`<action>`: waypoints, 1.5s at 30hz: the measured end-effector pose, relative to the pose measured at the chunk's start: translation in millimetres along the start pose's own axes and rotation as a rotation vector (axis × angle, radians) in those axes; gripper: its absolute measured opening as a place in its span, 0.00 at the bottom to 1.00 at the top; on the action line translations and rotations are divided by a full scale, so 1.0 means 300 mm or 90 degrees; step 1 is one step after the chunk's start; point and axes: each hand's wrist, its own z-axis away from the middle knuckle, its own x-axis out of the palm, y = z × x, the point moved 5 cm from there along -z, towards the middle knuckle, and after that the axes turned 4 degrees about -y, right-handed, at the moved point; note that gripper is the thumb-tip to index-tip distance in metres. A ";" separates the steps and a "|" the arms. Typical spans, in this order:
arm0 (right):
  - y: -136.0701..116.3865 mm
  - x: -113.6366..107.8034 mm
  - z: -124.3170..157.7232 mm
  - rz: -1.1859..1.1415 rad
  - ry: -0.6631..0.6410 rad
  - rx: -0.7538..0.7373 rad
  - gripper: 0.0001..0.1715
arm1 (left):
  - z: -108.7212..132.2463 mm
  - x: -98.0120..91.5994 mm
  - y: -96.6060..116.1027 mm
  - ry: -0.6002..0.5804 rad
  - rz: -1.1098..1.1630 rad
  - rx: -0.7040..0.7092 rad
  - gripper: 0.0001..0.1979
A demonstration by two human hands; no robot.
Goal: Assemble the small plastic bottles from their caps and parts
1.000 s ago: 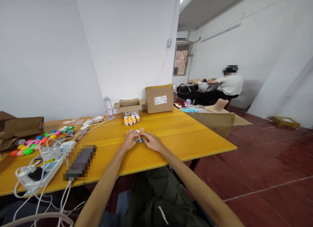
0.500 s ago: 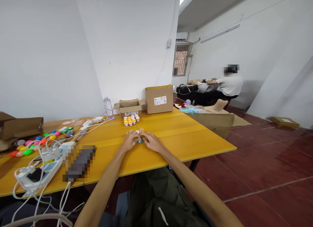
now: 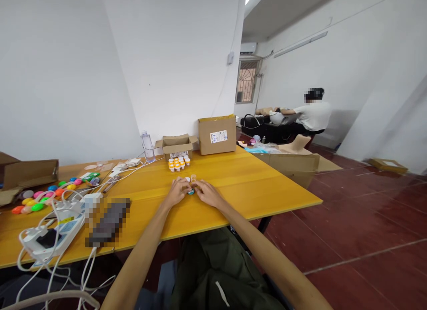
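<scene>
My left hand (image 3: 178, 191) and my right hand (image 3: 205, 191) meet over the middle of the yellow wooden table (image 3: 247, 181). Both have their fingers bent around a small teal object (image 3: 191, 191), which shows between the fingertips and is too small to make out. Just behind the fingers lie a white round piece (image 3: 187, 179) and a small clear cup-like piece (image 3: 193, 178). Further back, several small white bottles with orange bands (image 3: 178, 164) stand in a tight group in front of an open carton (image 3: 176, 146).
A closed cardboard box (image 3: 217, 135) and a clear bottle (image 3: 147, 146) stand at the back. To the left are a power strip (image 3: 63, 234) with cables, a dark blurred device (image 3: 110, 222) and colourful balls (image 3: 38, 207). A person (image 3: 315, 114) sits far right.
</scene>
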 end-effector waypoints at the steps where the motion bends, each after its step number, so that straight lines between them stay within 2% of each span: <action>1: -0.001 0.000 0.000 0.004 -0.003 0.002 0.17 | 0.000 0.001 -0.001 0.000 0.001 0.000 0.10; 24: 0.001 -0.008 0.001 0.005 -0.012 0.031 0.16 | 0.000 0.001 -0.004 -0.007 0.005 -0.006 0.11; 30: 0.000 0.011 0.000 -0.004 -0.016 -0.007 0.21 | 0.002 -0.002 0.000 -0.004 0.005 -0.007 0.11; 37: 0.003 -0.006 0.002 0.010 -0.017 0.021 0.16 | 0.000 -0.002 0.002 -0.009 0.002 -0.006 0.11; 45: -0.009 0.002 0.000 0.005 -0.014 -0.015 0.20 | 0.003 -0.003 0.006 -0.003 0.007 -0.014 0.10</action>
